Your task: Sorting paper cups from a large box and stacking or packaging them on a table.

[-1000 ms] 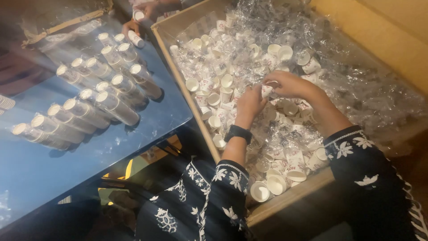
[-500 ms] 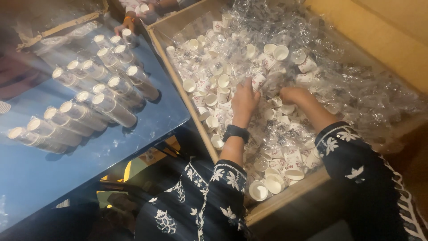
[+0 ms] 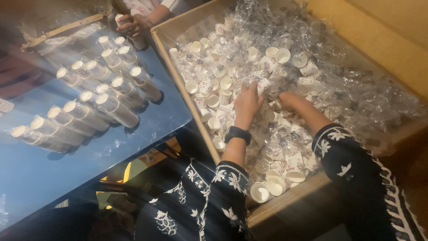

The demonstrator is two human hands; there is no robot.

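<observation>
In the big cardboard box [image 3: 157, 36] on the right, both of the person's hands are down among loose paper cups [image 3: 221, 96] and crumpled clear plastic wrap [image 3: 356, 96]. The left hand [image 3: 246, 105], with a dark watch [image 3: 237, 133] on its wrist, lies palm down with its fingers curled around one small white cup [image 3: 264, 85] at the fingertips. The right hand [image 3: 285, 99] is sunk to the knuckles in cups and wrap just beside it; whether its fingers are wide or closed on anything I cannot tell.

The likely trouble is crushing: these cups look thin, and weight from the forearms on the heap could dent the ones underneath. The wrap is slippery and tangled, so it could catch a finger and drag extra cups out over the near wall of the box.

To the left, stacked sleeves of cups [image 3: 111, 107] lie side by side on a blue table [image 3: 147, 129]; being round, they could roll toward its near edge if knocked. At the far corner another person's hand [image 3: 133, 23] holds a stack, close enough for elbows to clash.
</observation>
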